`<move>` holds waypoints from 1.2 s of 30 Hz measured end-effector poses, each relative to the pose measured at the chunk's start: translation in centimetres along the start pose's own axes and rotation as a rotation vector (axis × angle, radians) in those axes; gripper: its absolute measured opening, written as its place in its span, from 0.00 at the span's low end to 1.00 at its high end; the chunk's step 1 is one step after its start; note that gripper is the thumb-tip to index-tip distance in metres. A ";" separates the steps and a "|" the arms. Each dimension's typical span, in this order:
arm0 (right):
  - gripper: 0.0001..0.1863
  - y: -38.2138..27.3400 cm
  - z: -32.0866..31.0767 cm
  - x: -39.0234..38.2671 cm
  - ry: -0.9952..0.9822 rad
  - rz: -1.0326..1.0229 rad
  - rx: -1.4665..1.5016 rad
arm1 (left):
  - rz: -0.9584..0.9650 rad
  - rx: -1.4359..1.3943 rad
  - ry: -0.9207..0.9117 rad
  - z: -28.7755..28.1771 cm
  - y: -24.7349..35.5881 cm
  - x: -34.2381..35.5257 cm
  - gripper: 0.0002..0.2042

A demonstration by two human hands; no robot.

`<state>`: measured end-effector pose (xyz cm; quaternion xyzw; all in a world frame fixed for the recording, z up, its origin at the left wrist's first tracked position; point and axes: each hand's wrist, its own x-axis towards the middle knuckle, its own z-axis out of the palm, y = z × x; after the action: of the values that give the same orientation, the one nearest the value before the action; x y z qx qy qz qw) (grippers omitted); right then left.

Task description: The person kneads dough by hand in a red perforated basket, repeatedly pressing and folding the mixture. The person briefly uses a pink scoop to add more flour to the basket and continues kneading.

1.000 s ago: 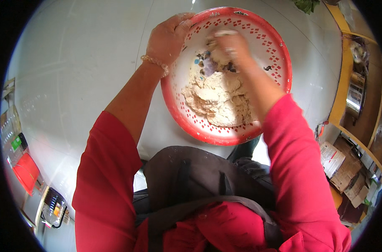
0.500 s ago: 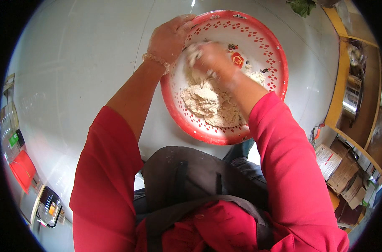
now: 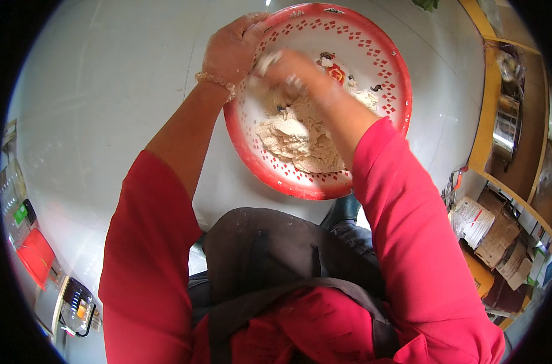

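Observation:
A wide enamel basin (image 3: pixel 404 79), white inside with a red rim and red diamond pattern, stands in front of me. My left hand (image 3: pixel 231 51), dusted with flour and wearing a beaded bracelet, is closed on the basin's upper left rim. Inside, my right hand (image 3: pixel 291 71) is at the left part of the basin, just above the pale, crumbly dough (image 3: pixel 295 138). Motion smears its fingers, and bits of dough cling to it. The dough is heaped in the near half of the basin, with smaller lumps by the right wall.
Pale tiled floor (image 3: pixel 118 115) lies around the basin. To the right stands a yellow-edged wooden shelf (image 3: pixel 487 109) with cardboard boxes (image 3: pixel 497 239) at its lower end. A red object (image 3: pixel 36 256) and a black wire basket (image 3: pixel 77 306) are at the left edge.
The basin and both hands appear slightly higher and further left in the picture, as do the surroundings. My right hand stays blurred at the dough; my left hand keeps its hold on the rim.

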<state>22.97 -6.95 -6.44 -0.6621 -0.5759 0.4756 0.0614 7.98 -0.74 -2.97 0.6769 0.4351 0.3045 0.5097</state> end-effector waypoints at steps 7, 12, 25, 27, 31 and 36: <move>0.27 -6.2 4.7 -11.7 -0.101 -0.131 -0.839 | 0.006 0.227 -0.007 -0.3 1.9 -1.3 0.20; 0.28 -3.8 5.7 -17.8 0.219 -0.247 -0.862 | -0.020 0.182 -0.005 -0.6 2.4 -1.9 0.20; 0.22 -0.8 2.7 -8.6 0.278 -0.308 -0.591 | -0.154 -0.051 -0.028 -0.3 3.6 -2.5 0.16; 0.20 -0.7 2.4 -7.5 0.266 -0.288 -0.585 | -0.151 -0.042 -0.036 0.1 3.6 -2.5 0.15; 0.18 -0.2 1.5 -5.7 0.208 -0.281 -0.502 | -0.111 0.041 -0.034 0.6 3.1 -2.4 0.15; 0.21 1.2 1.3 -4.8 0.163 -0.178 -0.423 | -0.105 0.159 -0.062 1.2 2.6 -2.2 0.16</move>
<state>23.45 -11.89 -5.16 -0.6432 -0.7118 0.2822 0.0092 8.76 -3.54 -0.73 0.7007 0.4767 0.2207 0.4827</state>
